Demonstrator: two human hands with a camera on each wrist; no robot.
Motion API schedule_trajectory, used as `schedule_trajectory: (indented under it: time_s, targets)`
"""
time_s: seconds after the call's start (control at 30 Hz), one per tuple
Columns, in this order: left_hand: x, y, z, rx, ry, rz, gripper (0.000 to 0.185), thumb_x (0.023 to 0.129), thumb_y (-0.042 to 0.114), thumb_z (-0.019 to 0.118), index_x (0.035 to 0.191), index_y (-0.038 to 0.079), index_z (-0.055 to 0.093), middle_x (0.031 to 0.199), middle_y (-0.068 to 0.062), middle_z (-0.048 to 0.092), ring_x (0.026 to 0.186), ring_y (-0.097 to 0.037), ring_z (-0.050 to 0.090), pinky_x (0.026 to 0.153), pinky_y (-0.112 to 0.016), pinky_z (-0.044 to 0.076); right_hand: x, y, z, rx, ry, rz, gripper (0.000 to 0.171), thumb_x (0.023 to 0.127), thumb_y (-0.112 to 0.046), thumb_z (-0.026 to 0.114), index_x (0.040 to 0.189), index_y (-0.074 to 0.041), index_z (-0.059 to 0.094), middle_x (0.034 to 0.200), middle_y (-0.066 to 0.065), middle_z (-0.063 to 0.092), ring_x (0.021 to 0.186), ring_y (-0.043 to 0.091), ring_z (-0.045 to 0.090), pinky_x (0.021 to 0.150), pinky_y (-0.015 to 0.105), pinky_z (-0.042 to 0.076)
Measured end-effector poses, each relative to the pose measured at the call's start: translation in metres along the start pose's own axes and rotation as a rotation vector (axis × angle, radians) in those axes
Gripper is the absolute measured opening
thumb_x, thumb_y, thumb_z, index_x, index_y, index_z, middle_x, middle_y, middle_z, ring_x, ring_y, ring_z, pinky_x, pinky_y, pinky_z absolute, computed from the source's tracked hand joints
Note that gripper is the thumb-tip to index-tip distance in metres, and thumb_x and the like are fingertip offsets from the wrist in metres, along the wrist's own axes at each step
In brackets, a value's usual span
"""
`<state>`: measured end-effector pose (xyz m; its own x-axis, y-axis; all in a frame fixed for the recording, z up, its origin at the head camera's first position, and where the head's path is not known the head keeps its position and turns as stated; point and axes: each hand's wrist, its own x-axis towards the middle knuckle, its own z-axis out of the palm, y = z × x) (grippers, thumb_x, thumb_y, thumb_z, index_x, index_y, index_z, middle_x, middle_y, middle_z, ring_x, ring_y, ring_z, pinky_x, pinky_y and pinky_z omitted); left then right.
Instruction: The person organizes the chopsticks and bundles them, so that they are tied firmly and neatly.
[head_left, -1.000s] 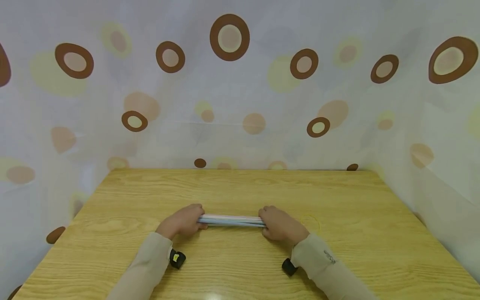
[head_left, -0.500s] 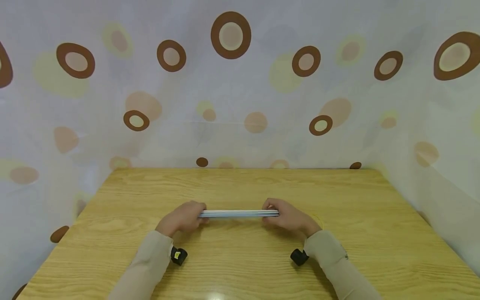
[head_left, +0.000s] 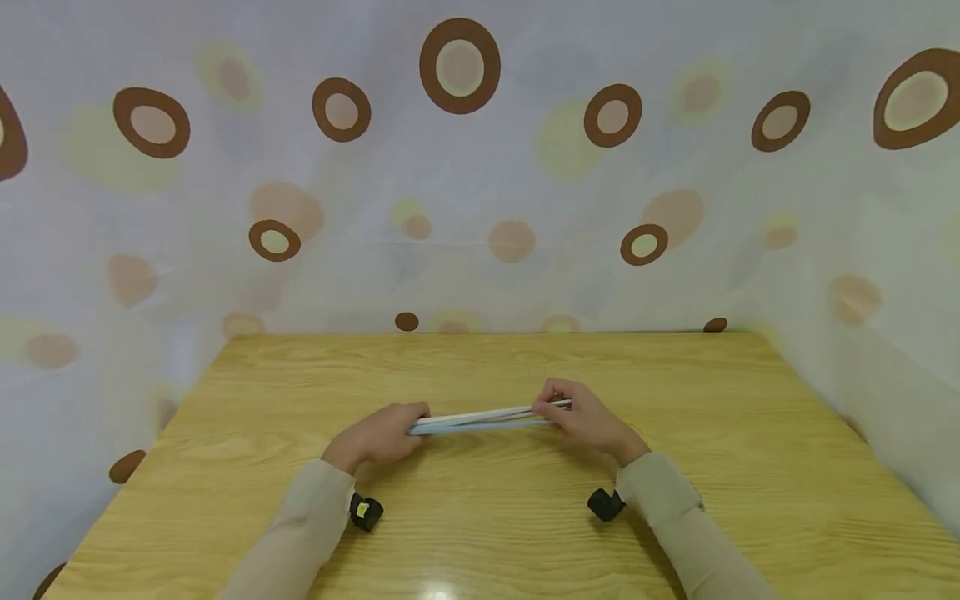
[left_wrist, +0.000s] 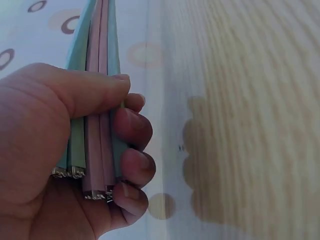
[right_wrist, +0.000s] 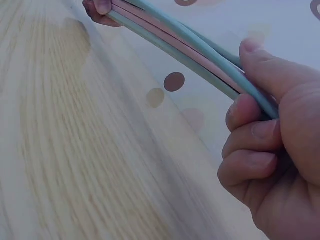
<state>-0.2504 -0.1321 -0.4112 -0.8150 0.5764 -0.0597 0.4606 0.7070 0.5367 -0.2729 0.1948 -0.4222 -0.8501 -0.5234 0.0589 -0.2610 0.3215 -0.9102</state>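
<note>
A bundle of several thin pastel sticks, green and pink, is held level above the wooden table. My left hand grips one end, fingers curled round the sticks. My right hand pinches the other end, thumb on top of the sticks, raised a little higher than the left end. In the right wrist view the left hand shows at the far end of the bundle.
A thin yellow rubber band lies on the table just right of my right hand, mostly hidden. A curtain with brown rings closes in the table at the back and on both sides.
Both hands have lifted the bundle off the table and carried it slightly farther away. The right end now sits higher, so the sticks tilt.
</note>
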Motion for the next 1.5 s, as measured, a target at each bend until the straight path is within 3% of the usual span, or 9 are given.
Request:
schedule_trajectory:
  time_s: [0.13, 0.4, 0.5, 0.7, 0.8, 0.93, 1.07, 1.3, 1.5]
  targets:
    - [0.009, 0.001, 0.003, -0.014, 0.009, 0.041, 0.006, 0.096, 0.012, 0.057, 0.095, 0.007, 0.061, 0.076, 0.001, 0.056, 0.061, -0.01, 0.043, 0.063, -0.027, 0.039, -0.003, -0.001, -0.006, -0.027, 0.057, -0.018, 0.019, 0.099, -0.02, 0.054, 0.096, -0.002, 0.059, 0.074, 0.008, 0.048, 0.049, 0.008, 0.034, 0.05, 0.025, 0.036]
    - [0.01, 0.001, 0.005, 0.095, 0.138, -0.032, 0.025, 0.086, 0.031, 0.072, 0.073, 0.014, 0.059, 0.061, 0.006, 0.049, 0.054, -0.007, 0.038, 0.054, -0.024, 0.035, 0.003, -0.002, 0.002, -0.108, 0.171, -0.121, 0.023, 0.102, -0.019, 0.05, 0.088, -0.003, 0.058, 0.085, 0.01, 0.056, 0.07, 0.013, 0.051, 0.063, 0.032, 0.048]
    - [0.008, 0.003, 0.005, 0.12, 0.161, -0.053, 0.027, 0.085, 0.033, 0.074, 0.071, 0.015, 0.06, 0.058, 0.007, 0.048, 0.052, -0.007, 0.037, 0.052, -0.024, 0.033, 0.002, -0.013, 0.009, -0.072, 0.217, -0.114, 0.029, 0.104, -0.016, 0.043, 0.083, 0.0, 0.055, 0.079, 0.011, 0.054, 0.063, 0.021, 0.051, 0.06, 0.034, 0.05]
    - [0.008, 0.009, 0.005, 0.151, 0.158, -0.053, 0.022, 0.086, 0.029, 0.072, 0.072, 0.014, 0.064, 0.057, 0.008, 0.049, 0.051, -0.007, 0.038, 0.05, -0.023, 0.033, -0.002, -0.028, 0.014, -0.06, 0.349, -0.003, 0.05, 0.107, -0.028, 0.027, 0.082, 0.003, 0.058, 0.057, 0.009, 0.046, 0.044, 0.014, 0.037, 0.046, 0.027, 0.035]
    - [0.006, 0.012, 0.004, 0.163, 0.159, -0.059, 0.024, 0.086, 0.028, 0.072, 0.07, 0.014, 0.062, 0.055, 0.008, 0.046, 0.05, -0.007, 0.035, 0.05, -0.023, 0.031, 0.004, -0.017, 0.013, 0.025, 0.361, -0.013, 0.06, 0.106, -0.04, 0.022, 0.081, 0.002, 0.057, 0.066, 0.007, 0.057, 0.05, 0.013, 0.046, 0.05, 0.03, 0.042]
    - [0.005, 0.013, 0.005, 0.176, 0.159, -0.073, 0.024, 0.085, 0.028, 0.073, 0.07, 0.014, 0.062, 0.054, 0.008, 0.044, 0.049, -0.007, 0.033, 0.049, -0.023, 0.03, 0.005, -0.02, 0.015, 0.194, 0.308, -0.07, 0.066, 0.104, -0.049, 0.018, 0.082, 0.002, 0.055, 0.089, 0.005, 0.067, 0.073, 0.015, 0.062, 0.068, 0.031, 0.051]
    - [0.005, 0.014, 0.006, 0.192, 0.157, -0.067, 0.021, 0.085, 0.027, 0.073, 0.073, 0.015, 0.063, 0.056, 0.008, 0.046, 0.051, -0.007, 0.034, 0.051, -0.024, 0.031, 0.004, -0.022, 0.016, 0.273, 0.273, -0.078, 0.07, 0.103, -0.053, 0.017, 0.084, 0.001, 0.057, 0.091, -0.001, 0.068, 0.082, 0.013, 0.065, 0.078, 0.028, 0.051]
    - [0.006, 0.017, 0.009, 0.231, 0.144, -0.035, 0.019, 0.086, 0.026, 0.073, 0.074, 0.015, 0.063, 0.059, 0.007, 0.049, 0.053, -0.008, 0.038, 0.054, -0.026, 0.035, 0.004, -0.025, 0.019, 0.057, 0.34, -0.047, 0.072, 0.106, -0.041, 0.013, 0.09, 0.002, 0.068, 0.094, 0.013, 0.069, 0.078, 0.016, 0.062, 0.073, 0.034, 0.049]
    - [0.007, 0.017, 0.009, 0.209, 0.155, -0.008, 0.017, 0.085, 0.026, 0.074, 0.076, 0.014, 0.066, 0.062, 0.007, 0.054, 0.054, -0.008, 0.041, 0.055, -0.027, 0.038, 0.003, -0.028, 0.024, 0.02, 0.407, -0.037, 0.067, 0.107, -0.038, 0.017, 0.09, 0.0, 0.069, 0.096, 0.019, 0.067, 0.071, 0.02, 0.059, 0.065, 0.036, 0.048]
